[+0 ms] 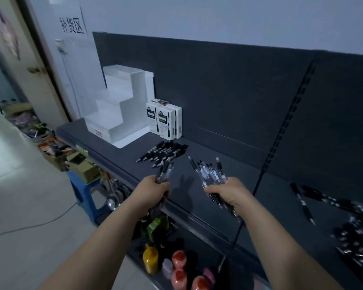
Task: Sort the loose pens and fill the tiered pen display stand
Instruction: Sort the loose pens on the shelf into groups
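Head, left hand (153, 192), right hand (226, 192) clutching pens (210, 173)

White tiered display stand (117, 105), stepped, stood upright at centre left of the frame. To its lower right, black pens (164, 152) lay side by side in a row. At centre, the left hand (155, 190) gripped a smaller pen bundle (165, 171) and the right hand (224, 191) a larger, fanned pen bundle (212, 174). Loose pens (354, 241) lay heaped at the right edge.
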### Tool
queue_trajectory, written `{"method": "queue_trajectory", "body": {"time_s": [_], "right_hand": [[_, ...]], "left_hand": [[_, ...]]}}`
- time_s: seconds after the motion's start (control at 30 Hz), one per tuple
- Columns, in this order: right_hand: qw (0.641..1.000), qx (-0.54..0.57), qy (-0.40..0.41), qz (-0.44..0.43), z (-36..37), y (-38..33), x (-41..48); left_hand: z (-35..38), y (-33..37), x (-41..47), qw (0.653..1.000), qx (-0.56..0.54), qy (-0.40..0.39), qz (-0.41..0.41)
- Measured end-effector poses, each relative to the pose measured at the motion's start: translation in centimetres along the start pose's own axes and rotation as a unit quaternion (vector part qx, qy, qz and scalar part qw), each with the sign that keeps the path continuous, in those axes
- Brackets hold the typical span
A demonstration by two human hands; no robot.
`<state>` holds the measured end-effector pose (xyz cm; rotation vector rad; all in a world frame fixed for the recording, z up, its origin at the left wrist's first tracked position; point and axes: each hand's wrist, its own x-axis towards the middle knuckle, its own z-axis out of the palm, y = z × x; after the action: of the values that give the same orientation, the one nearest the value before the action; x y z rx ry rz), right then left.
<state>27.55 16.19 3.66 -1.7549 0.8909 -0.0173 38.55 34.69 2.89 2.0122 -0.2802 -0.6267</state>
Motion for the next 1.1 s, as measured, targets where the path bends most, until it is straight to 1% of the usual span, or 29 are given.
{"method": "queue_trajectory", "body": {"time_s": [0.1,0.27,0.37,0.47,0.57,0.67,0.77,0.93,1.1], "right_hand": [[1.0,0.017,0.006,0.008,2.8,-1.6,2.1],[1.0,0.02,0.007,0.017,6.0,-4.3,6.3],[1.0,0.019,0.004,0.013,7.1,-6.0,9.0],[0.999,0.028,0.027,0.018,6.7,-6.8,11.9],[0.996,0.04,0.074,0.036,5.6,-6.3,13.9],[0.99,0.047,0.108,0.073,4.4,-5.3,14.8],[0.983,0.042,0.144,0.109,3.2,-4.0,15.0],[0.968,0.045,0.205,0.134,2.9,-2.2,15.2],[0.958,-0.021,0.243,0.151,2.6,-1.8,15.8]], "left_hand": [[-3.0,-0.9,2.9,1.0,0.003,0.013,-0.011],[-6.4,-1.7,8.3,0.997,0.047,0.064,-0.01],[-7.6,-1.1,11.5,0.996,0.058,0.06,-0.012],[-6.8,0.3,14.1,0.997,0.069,0.023,0.008],[-3.9,1.7,15.7,0.996,0.067,-0.047,0.031],[-0.2,2.5,17.1,0.99,0.065,-0.12,0.041],[2.6,3.0,18.5,0.983,0.069,-0.162,0.048],[5.5,4.0,19.9,0.973,0.119,-0.174,0.096],[7.2,4.5,20.5,0.957,0.154,-0.186,0.159]]}}
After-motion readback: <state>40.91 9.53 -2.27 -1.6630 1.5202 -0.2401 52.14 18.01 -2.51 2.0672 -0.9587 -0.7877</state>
